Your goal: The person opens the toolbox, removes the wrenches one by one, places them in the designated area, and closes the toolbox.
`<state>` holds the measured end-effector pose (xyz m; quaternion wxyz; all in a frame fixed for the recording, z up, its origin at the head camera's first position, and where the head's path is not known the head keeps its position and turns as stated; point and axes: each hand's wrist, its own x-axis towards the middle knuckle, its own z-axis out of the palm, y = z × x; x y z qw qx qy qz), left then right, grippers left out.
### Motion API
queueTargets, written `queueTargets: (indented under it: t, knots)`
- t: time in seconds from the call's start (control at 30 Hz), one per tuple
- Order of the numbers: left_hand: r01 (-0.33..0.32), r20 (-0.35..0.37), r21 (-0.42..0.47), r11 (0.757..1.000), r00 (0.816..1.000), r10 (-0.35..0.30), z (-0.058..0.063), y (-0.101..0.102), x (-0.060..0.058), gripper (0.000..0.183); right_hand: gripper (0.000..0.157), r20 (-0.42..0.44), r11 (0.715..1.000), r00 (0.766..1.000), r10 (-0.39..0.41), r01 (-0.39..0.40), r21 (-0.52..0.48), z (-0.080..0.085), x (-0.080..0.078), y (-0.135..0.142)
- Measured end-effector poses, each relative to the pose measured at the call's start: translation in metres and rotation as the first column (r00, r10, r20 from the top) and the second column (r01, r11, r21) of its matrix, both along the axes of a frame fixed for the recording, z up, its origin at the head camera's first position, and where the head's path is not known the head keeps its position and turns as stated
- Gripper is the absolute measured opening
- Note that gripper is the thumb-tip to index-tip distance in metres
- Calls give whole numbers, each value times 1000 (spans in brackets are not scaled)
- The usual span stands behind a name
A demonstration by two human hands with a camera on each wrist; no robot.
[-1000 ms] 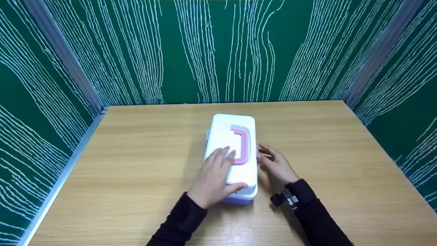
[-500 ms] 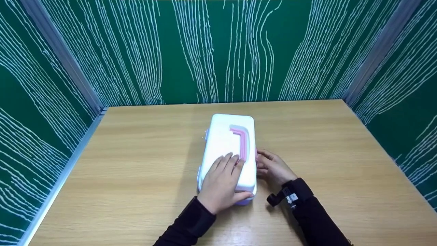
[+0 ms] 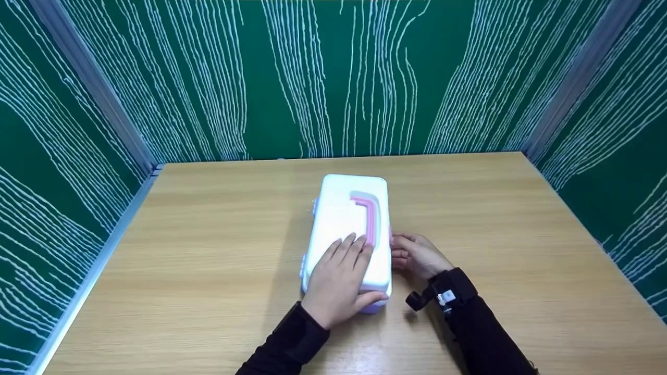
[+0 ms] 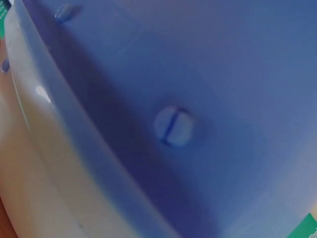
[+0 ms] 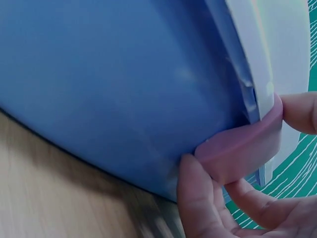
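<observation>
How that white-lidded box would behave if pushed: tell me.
The box would probably slide rather than roll, given its flat, boxy shape. It seems fairly stiff: its lid shows no visible dent under the left hand.

The desk [image 3: 208,229] before me, light brown, its wood grain running from side to side. Directly on it, near the middle, rests a box [image 3: 340,216], white above and blue-violet below, its length pointing away from me.

Head view: near end of pink handle [image 3: 371,221] hidden under left grip [image 3: 338,286], pink latch [image 5: 242,153] mostly hidden beside right grip [image 3: 421,258]; counter [image 3: 208,245] cut off at near edge. Left wrist view: slotted stud [image 4: 174,126] blurred, box [image 4: 247,64] cropped.
</observation>
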<state>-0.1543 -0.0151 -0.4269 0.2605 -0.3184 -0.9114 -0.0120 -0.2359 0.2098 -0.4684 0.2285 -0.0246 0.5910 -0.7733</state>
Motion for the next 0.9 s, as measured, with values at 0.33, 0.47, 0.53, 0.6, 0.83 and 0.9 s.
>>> queueTargets:
  t: [0.33, 0.47, 0.53, 0.6, 0.83, 0.9]
  knots:
    - [-13, -5, -7, 1000, 1000, 13, -3, 0, 0, 88, 30, 54, 999, 998, -24, 27, -39, -2, -2, -1]
    - [-12, -26, -6, 1000, 1000, 12, -3, 0, 0, 87, 23, 78, 998, 996, -37, 41, -48, -5, -4, -2]
    - [-11, -33, -7, 1000, 999, 10, -3, 0, 1, 87, 21, 83, 998, 996, -41, 45, -48, -6, -4, -2]
    - [-8, -33, -8, 1000, 999, 7, -4, 1, 0, 87, 18, 93, 997, 994, -54, 59, -52, -7, -4, -2]
    - [-8, -39, -5, 1000, 999, 8, -5, 1, -2, 88, 19, 36, 994, 994, -107, 107, 0, -5, -4, 2]
    - [-13, -47, -1, 1000, 999, 13, -5, 0, -2, 88, 23, -1, 994, 995, -96, 96, 60, -4, -6, 3]
